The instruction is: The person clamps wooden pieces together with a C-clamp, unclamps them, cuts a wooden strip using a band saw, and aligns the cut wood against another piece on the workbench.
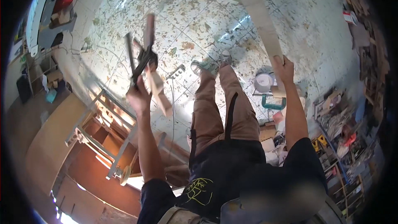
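Note:
My left hand is closed around a dark metal bar clamp with a brown wooden handle, slightly blurred. Just beside it is a light wooden block; whether it touches the clamp or my hand I cannot tell. My right hand grips the near end of a long, thin wooden board, which stretches forward and to the left over the floor. Both hands are well apart, on either side of my legs.
The tiled floor is speckled with stains. A wooden frame stands at the left. Near my right leg are a round container and a green C-clamp. Cluttered shelves line the right, and a cable runs along the floor.

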Motion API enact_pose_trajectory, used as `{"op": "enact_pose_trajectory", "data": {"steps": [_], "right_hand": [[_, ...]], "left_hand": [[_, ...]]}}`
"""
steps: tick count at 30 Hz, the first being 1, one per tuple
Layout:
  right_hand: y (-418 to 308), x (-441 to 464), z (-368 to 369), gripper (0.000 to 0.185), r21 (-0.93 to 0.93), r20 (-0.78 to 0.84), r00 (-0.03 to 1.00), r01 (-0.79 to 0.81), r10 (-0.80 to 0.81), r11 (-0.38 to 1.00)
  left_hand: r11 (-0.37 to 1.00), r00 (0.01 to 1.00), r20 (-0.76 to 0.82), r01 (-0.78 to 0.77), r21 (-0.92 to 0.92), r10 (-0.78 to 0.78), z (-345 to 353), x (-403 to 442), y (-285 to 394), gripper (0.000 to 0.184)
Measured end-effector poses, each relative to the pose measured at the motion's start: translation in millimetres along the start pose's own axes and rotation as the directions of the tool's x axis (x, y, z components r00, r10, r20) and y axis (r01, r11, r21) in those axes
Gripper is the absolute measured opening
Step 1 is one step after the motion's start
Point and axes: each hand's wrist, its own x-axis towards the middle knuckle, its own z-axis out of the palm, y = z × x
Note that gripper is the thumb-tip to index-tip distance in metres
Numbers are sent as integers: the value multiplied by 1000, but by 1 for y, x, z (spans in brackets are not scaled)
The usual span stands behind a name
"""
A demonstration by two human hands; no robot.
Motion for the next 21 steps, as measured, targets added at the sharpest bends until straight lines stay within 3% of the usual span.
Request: {"op": "enact_pose_trajectory", "data": {"steps": [2,5,10,15,18,21], "right_hand": [[-2,33,8,44,-67,72,997,12,-8,998],[-11,76,33,45,42,32,992,120,-122,992],[0,151,81,45,86,81,980,174,-181,981],[5,206,122,44,166,165,969,154,-181,974],[6,238,150,48,107,178,974,124,-142,986],[8,266,173,54,-102,219,973,101,-77,990]], "left_hand": [[993,997,13,-71,-93,73,43,22,-5,28],[972,973,-17,-230,-56,229,100,44,0,20],[962,969,103,-239,133,226,188,58,-6,25],[956,954,153,-275,107,257,250,49,-26,22],[945,935,186,-319,73,301,281,36,-33,22],[960,917,310,-277,43,251,307,11,-41,18]]}}
